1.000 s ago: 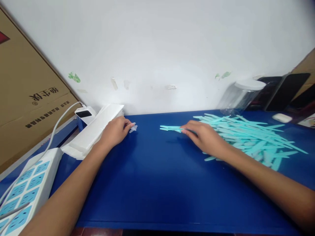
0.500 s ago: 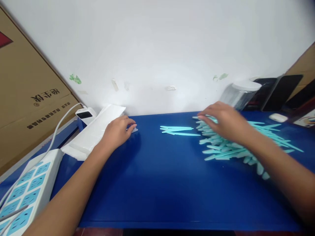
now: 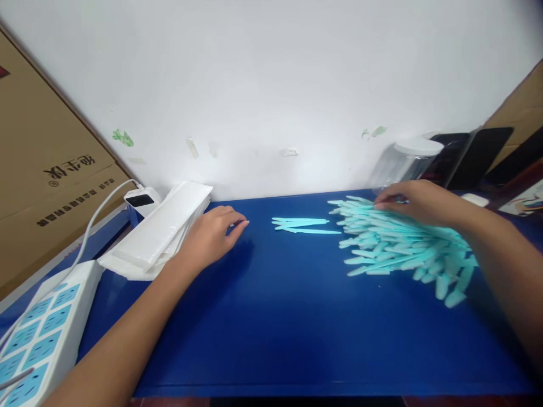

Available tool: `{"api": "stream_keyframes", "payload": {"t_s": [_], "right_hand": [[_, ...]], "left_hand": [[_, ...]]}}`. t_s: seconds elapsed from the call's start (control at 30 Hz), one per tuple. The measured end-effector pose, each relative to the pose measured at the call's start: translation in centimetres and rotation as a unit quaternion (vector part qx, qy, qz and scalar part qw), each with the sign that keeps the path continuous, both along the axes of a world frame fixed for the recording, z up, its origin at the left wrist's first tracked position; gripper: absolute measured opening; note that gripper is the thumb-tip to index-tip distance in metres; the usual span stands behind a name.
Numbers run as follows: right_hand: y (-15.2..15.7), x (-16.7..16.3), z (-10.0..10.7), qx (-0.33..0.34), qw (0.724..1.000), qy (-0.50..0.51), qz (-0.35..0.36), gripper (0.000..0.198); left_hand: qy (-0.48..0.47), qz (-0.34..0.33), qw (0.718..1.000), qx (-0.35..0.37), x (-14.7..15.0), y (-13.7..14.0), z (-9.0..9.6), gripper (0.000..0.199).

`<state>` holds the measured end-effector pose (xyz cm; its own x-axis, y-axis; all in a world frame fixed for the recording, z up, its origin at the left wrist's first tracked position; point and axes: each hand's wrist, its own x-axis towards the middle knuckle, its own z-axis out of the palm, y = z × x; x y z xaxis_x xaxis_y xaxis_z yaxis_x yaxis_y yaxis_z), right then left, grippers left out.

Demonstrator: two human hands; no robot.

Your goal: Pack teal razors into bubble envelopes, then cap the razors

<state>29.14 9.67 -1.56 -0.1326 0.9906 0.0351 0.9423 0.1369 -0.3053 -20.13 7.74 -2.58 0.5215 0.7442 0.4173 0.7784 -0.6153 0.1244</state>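
Care would help the right hand [image 3: 419,202], hold unclear, part flat turquoise plastic-looking sticks [image 3: 396,246] without dragging others; left hand [image 3: 212,234] narrow, contents unclear.

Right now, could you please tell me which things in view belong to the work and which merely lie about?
Likely in use:
turquoise stick pile, at the right hand
sticks set apart
perhaps white packets, beside the left hand

Likely just lying about:
power strip
white device
lidded jar
cardboard box
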Motion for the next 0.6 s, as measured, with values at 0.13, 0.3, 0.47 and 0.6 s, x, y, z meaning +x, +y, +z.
{"api": "stream_keyframes", "payload": {"t_s": [0.13,0.3,0.47,0.6], "right_hand": [[0.1,-0.1,0.0,0.015,1.000,0.004,0.004,0.018],[-0.1,0.6,0.2,-0.011,1.000,0.010,0.026,0.018],[0.0,1.0,0.1,-0.030,0.999,0.020,0.020,0.018],[0.2,0.9,-0.2,-0.025,0.999,0.022,0.014,0.016]], "left_hand": [[-0.001,-0.001,1.000,-0.005,-0.1,0.1,-0.1,0.027],[0.002,0.000,1.000,-0.012,-0.1,0.1,-0.1,0.027],[0.002,-0.009,1.000,-0.019,0.1,-0.1,0.1,0.028],[0.006,-0.014,1.000,-0.022,0.1,-0.1,0.1,0.028]]}}
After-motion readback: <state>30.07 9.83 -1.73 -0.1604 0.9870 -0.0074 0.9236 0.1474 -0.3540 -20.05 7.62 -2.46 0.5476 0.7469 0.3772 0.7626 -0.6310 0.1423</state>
